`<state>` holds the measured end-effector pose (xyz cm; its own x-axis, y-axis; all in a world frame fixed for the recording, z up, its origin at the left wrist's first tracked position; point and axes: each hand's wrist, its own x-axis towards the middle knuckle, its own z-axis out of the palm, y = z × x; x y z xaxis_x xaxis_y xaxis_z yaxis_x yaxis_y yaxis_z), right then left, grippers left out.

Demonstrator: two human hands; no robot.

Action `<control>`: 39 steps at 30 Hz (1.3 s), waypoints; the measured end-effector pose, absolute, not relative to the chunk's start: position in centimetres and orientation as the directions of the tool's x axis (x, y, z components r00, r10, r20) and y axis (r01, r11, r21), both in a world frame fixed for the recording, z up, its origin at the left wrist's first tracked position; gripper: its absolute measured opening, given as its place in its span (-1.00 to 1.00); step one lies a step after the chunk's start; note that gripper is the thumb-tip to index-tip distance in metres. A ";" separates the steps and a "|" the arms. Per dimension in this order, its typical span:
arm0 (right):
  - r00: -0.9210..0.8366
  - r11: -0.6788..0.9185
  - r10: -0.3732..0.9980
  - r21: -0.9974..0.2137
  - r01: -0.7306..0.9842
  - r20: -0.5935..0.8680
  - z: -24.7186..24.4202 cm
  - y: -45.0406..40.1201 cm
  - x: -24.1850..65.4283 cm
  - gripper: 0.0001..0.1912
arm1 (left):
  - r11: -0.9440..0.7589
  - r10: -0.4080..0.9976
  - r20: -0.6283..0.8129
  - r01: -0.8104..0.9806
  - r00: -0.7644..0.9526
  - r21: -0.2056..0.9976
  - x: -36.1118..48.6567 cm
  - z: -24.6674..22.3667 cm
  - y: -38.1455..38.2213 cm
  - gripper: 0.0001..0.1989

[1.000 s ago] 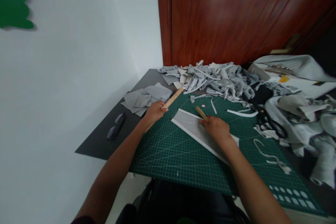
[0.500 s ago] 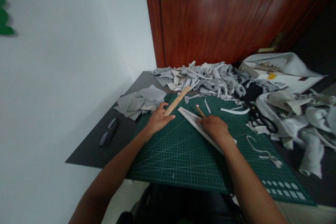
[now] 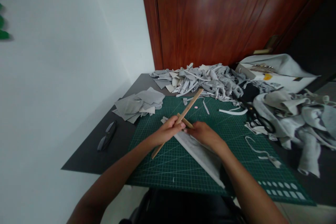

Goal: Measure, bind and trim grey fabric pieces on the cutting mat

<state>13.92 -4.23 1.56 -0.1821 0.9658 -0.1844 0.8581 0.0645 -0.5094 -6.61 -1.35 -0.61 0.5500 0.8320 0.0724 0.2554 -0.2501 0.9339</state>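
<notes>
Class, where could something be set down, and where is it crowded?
Bare: green mat between left forearm and grey cloth, except a white fleck, or between right hand and white curved strip; dark tabletop beside glasses. Crowded: back, under scrap heap; right, under fabric and scissors.

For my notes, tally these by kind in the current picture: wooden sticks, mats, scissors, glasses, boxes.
Wooden sticks: 2, one in the left hand, one in the right hand
Mat: 1
Scissors: 1
Glasses: 1
Box: 1
Total: 6
</notes>
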 end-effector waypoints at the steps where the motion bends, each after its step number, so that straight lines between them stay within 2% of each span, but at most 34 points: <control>1: -0.151 0.051 0.973 -0.475 0.878 -0.173 1.5 -4.0 14.4 -0.59 | -0.289 0.825 0.066 0.319 0.561 0.902 -6.7 -0.7 -1.5 -0.69; 5: 0.091 -0.112 0.991 -0.222 0.969 -0.102 1.3 -2.7 17.6 -0.62 | -0.439 0.819 0.098 0.506 0.566 0.743 -7.0 -0.8 -1.8 -0.69; 7: 0.188 -0.196 0.980 -0.148 0.969 -0.061 1.2 -2.0 19.5 -0.57 | -0.515 0.804 0.156 0.540 0.574 0.666 -7.0 -0.6 -2.0 -0.73; 10: 0.251 -0.259 0.965 -0.131 0.957 -0.073 0.9 -1.2 21.9 -0.55 | -0.609 0.762 0.190 0.586 0.619 0.535 -6.7 -0.1 -2.3 -0.76; 13: 0.269 -0.274 0.962 -0.140 0.951 -0.058 0.4 -0.6 23.6 -0.58 | -0.619 0.750 0.091 0.648 0.655 0.443 -6.5 -0.1 -2.7 -0.78; 18: 0.319 -0.300 0.940 -0.155 0.941 0.117 0.3 -0.4 23.4 -0.58 | -0.738 0.661 0.086 0.626 0.745 0.252 -6.6 -0.1 -2.9 -0.81; 20: 0.261 -0.214 0.947 -0.241 0.947 0.185 0.4 -0.3 22.2 -0.65 | -0.759 0.637 0.068 0.609 0.768 0.231 -7.0 0.2 -2.7 -0.81; 22: 0.116 -0.029 0.973 -0.392 0.920 0.200 0.3 -0.1 20.6 -0.73 | -0.766 0.619 0.032 0.594 0.785 0.244 -7.6 0.7 -2.3 -0.84; 25: -0.128 0.219 0.974 -0.621 0.753 0.189 -0.1 -0.2 18.2 -0.72 | -0.776 0.600 0.009 0.580 0.800 0.249 -8.5 1.1 -1.5 -0.87; 28: -0.322 0.312 0.936 -0.757 0.574 0.141 -0.6 -0.9 16.4 -0.69 | -0.774 0.607 0.012 0.587 0.795 0.235 -8.9 1.0 -0.9 -0.88; 31: -0.428 0.331 0.898 -0.804 0.494 0.106 -0.6 -2.0 15.1 -0.70 | -0.767 0.617 0.010 0.598 0.787 0.233 -8.9 0.9 -0.6 -0.86; 34: -0.502 0.368 0.860 -0.795 0.483 0.093 -0.3 -3.1 14.0 -0.70 | -0.788 0.599 0.045 0.579 0.799 0.212 -9.0 0.9 -0.5 -0.83; 39: -0.647 0.472 0.757 -0.762 0.444 0.092 -0.4 -3.6 13.6 -0.55 | -0.772 0.631 0.025 0.625 0.775 0.116 -8.9 1.5 -0.8 -0.81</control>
